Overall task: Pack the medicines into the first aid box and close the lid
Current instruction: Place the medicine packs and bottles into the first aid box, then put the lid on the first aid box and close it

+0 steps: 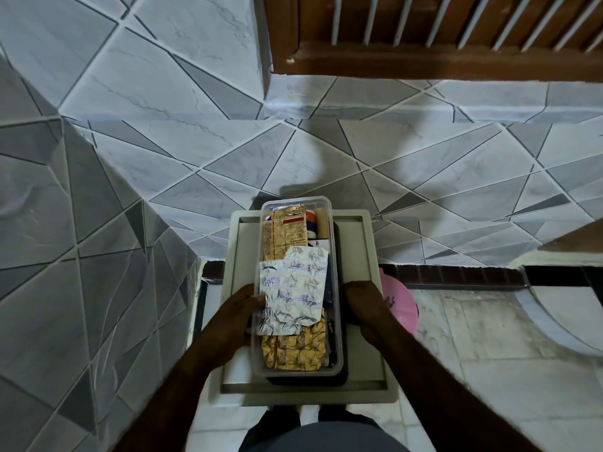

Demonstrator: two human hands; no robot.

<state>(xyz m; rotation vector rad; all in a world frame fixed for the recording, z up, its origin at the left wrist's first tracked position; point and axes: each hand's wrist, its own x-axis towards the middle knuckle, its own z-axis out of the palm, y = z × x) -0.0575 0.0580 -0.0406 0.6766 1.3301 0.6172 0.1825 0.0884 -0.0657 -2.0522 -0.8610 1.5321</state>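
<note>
A clear plastic first aid box stands open on a white stool, resting on what looks like a dark lid beneath it. Inside lie silver blister strips, gold blister strips, an orange medicine packet and other small items at the far end. My left hand presses against the box's left side, its fingertips touching the silver strips. My right hand grips the box's right wall.
The stool stands on a pale tiled floor against a grey-and-white patterned tile wall. A pink round object lies just right of the stool. A wooden window frame is above. My feet are under the stool's near edge.
</note>
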